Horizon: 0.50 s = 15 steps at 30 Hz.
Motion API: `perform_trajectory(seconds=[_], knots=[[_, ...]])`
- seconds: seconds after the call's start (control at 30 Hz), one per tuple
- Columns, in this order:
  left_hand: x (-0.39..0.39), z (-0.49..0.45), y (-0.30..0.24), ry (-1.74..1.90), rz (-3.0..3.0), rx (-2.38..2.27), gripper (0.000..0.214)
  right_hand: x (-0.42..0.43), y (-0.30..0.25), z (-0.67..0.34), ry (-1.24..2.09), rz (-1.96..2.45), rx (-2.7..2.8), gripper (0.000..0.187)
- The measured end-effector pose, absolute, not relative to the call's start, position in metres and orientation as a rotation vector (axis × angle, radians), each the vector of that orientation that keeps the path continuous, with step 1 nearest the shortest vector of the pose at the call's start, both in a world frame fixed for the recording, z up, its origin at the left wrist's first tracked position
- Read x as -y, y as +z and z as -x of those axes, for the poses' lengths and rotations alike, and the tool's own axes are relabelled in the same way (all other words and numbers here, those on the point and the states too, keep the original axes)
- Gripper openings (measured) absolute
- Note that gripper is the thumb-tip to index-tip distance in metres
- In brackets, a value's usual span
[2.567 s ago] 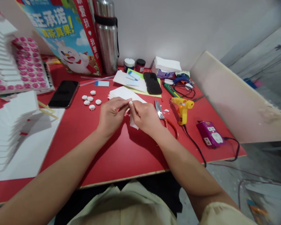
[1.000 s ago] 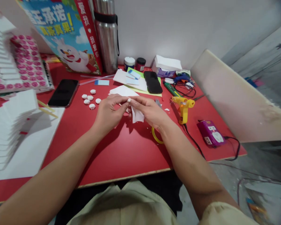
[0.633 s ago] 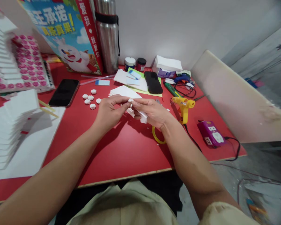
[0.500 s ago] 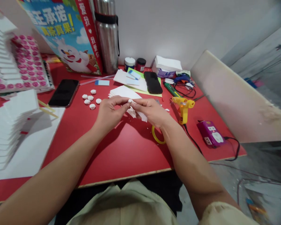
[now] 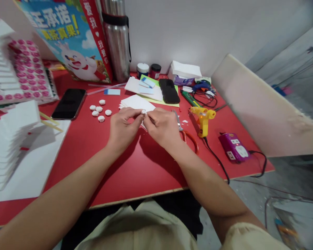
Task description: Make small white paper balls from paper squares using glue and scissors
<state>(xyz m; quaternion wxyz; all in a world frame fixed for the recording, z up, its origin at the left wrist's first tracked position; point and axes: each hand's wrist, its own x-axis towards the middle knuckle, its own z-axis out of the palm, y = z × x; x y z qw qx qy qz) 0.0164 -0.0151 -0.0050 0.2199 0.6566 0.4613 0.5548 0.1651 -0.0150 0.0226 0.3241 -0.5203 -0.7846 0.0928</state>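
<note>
My left hand (image 5: 123, 126) and my right hand (image 5: 161, 126) meet over the red table (image 5: 135, 166), fingertips pinched together on a small white round piece (image 5: 143, 111). A scrap of white paper is mostly hidden under my right hand. Several white round pieces (image 5: 99, 110) lie to the left of my left hand. A stack of white paper (image 5: 135, 101) lies just beyond my fingers. Scissors (image 5: 184, 130) with orange handles lie right of my right hand.
A yellow glue gun (image 5: 202, 119) and a purple power strip (image 5: 233, 147) sit at right. Two black phones (image 5: 69, 103) (image 5: 169, 91), a steel flask (image 5: 117, 41), a printed box (image 5: 67, 38), paint jars (image 5: 148, 70), white stepped cards (image 5: 7, 139) and pink-dotted sheets (image 5: 26, 73) surround the hands.
My right hand has turned palm down and drawn in to the left hand. The white paper scrap it held out is now hidden, and the scissors' orange handle shows again.
</note>
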Motion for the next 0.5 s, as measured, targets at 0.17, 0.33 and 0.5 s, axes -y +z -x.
perform_trajectory(seconds=[0.17,0.33,0.5], knots=[[0.015,-0.015,-0.007,1.570,-2.078,-1.351,0.018,0.018,0.023,-0.165,0.257,1.320,2.113,0.041],[0.016,-0.016,-0.006,1.551,-2.205,-1.287,0.021,0.016,0.025,-0.168,0.249,1.324,2.071,0.038],[0.012,-0.009,0.001,1.517,-1.875,-1.148,0.013,0.008,0.028,-0.178,0.452,1.192,2.076,0.032]])
